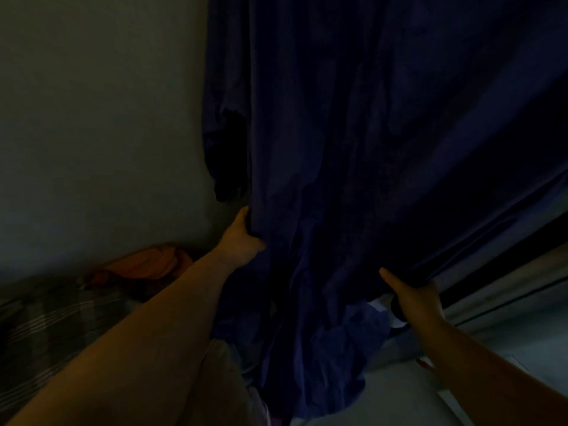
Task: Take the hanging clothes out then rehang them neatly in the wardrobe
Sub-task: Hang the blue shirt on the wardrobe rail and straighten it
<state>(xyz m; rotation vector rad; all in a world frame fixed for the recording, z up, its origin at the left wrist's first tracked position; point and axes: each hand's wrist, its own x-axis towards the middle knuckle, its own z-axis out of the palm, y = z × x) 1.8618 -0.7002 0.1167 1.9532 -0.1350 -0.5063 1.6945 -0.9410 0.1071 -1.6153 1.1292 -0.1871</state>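
A large dark blue garment (353,149) hangs down across the middle and right of the dim view, its top out of frame. My left hand (242,235) grips its left edge, fingers curled into the fabric. My right hand (415,296) holds a bunched fold of the same cloth lower on the right, thumb pointing up-left. The cloth is stretched between my two hands. More blue fabric (344,342) hangs crumpled below them. No hanger or rail shows.
A plain wall (101,133) fills the left. Below it lie an orange cloth (144,265) and a striped fabric (46,327). A pale surface with dark lines (507,305) runs along the right.
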